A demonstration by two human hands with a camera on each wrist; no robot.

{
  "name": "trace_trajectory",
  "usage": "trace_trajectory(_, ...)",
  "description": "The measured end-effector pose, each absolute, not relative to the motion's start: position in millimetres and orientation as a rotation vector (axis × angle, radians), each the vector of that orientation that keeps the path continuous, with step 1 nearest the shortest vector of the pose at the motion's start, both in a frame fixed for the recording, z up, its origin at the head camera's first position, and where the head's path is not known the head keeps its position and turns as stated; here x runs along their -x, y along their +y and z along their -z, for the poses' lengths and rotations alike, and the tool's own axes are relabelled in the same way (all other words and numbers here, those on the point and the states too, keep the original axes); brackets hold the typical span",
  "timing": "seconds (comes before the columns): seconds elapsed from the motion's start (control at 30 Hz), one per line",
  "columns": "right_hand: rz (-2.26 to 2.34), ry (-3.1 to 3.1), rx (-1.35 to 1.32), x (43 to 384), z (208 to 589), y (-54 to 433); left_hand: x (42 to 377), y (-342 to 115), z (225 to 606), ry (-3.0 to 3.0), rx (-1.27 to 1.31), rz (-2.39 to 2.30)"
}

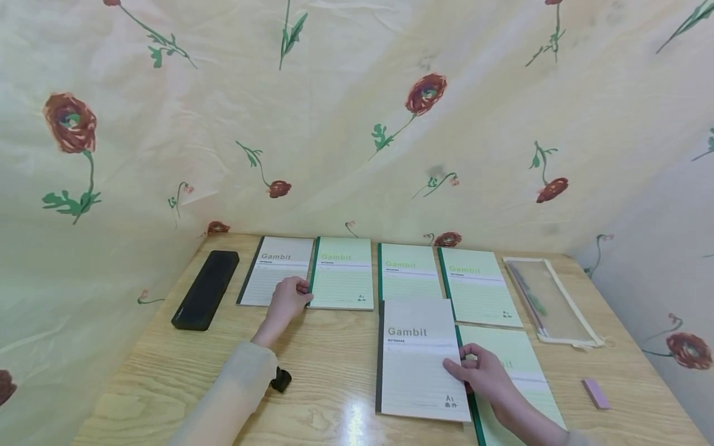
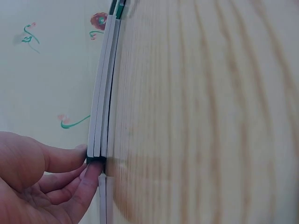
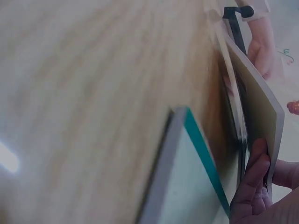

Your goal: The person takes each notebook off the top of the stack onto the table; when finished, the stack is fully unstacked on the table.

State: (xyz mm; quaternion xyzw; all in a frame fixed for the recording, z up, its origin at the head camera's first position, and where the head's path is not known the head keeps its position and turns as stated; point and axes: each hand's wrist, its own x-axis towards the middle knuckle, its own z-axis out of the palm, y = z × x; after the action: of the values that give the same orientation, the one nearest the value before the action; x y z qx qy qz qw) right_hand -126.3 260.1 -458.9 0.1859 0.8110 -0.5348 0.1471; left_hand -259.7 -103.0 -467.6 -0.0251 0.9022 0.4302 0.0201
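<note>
The left arm (image 1: 240,378), in a pale sleeve, reaches forward and inward, its bare wrist leading to the left grip (image 1: 289,298), where the thumb (image 2: 65,158) and a forefinger (image 2: 89,189) pinch, the other fingers bent in. The right forearm (image 1: 527,421) slants in from the lower right to the right grip (image 1: 486,375), nearer the body than the left, its thumb (image 1: 456,369) on top and its bent fingers (image 3: 252,179) beneath, holding.

White glare (image 1: 354,422) marks the tabletop (image 1: 326,371), which blurs in the right wrist view
</note>
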Motion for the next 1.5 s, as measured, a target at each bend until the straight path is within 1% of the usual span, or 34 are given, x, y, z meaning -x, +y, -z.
trace_trajectory(0.2,1.503,2.321,-0.584,113,463,260,261,-103,469,2.808,0.077,-1.328)
trace_trajectory(0.4,1.513,2.317,-0.565,105,466,260,261,-104,470,2.815,0.084,-1.327)
trace_trajectory(0.53,1.504,2.326,-0.552,102,467,261,261,-104,470,2.812,0.082,-1.328)
trace_trajectory(0.77,1.496,2.323,-0.436,98,469,267,260,-104,470,2.808,0.072,-1.330)
trace_trajectory(1.0,1.341,2.482,-0.496,98,468,262,260,-104,471,2.804,0.070,-1.342)
trace_trajectory(1.13,1.259,2.572,-0.434,97,468,263,260,-104,470,2.799,0.069,-1.350)
trace_trajectory(1.37,1.175,2.676,-0.197,94,465,268,260,-104,469,2.793,0.077,-1.352)
trace_trajectory(1.5,1.147,2.685,-0.149,92,463,269,260,-104,469,2.794,0.074,-1.348)
